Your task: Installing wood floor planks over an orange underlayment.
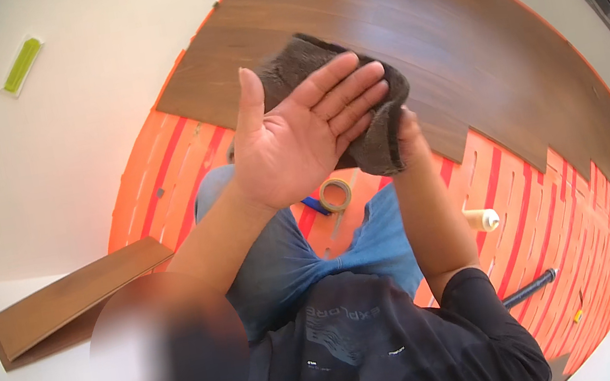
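Brown cloth (298,66): right hand (411,140) grips its right edge, left hand (295,140) spread before it; likely hand-wiping, next wanting firm contact.

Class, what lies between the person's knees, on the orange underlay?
In the head view, a tan tape roll and a partly hidden blue object lie there.

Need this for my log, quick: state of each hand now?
Left hand: open, palm toward the camera, in front of the dark cloth.
Right hand: holding that cloth, fingers mostly hidden.
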Demonstrator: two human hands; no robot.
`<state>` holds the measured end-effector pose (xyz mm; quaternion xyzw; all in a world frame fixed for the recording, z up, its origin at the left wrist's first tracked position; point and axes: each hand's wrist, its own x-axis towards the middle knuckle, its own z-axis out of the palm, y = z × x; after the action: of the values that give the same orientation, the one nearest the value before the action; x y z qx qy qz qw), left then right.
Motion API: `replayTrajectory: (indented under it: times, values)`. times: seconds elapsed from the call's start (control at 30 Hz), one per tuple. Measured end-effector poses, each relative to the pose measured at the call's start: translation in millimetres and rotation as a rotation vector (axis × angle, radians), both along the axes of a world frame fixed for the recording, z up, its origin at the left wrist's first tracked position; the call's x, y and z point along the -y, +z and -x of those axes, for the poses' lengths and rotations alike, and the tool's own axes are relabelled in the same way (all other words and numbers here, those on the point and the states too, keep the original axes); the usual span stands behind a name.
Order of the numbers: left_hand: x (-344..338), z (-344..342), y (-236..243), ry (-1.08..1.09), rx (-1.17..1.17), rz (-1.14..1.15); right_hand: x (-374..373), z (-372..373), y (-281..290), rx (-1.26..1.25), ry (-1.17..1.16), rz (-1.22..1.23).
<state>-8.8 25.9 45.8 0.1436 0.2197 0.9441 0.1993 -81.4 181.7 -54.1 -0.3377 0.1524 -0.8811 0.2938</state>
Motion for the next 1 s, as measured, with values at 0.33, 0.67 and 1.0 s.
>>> replayTrajectory:
  times: [0.33, 0.67, 1.0]
  values:
    - [-33, 8, -18, 0.216, -0.350, 0.328, 22, -19, 56, 0.275, -0.647, -0.275]
    - [8, -2, -11, 0.537, -1.396, 1.817, -43, 3, 48, 0.338, -0.695, -0.127]
    - [6, -6, -8, 0.513, -1.481, 2.129, -17, -39, 62, -0.855, -1.026, -1.185]
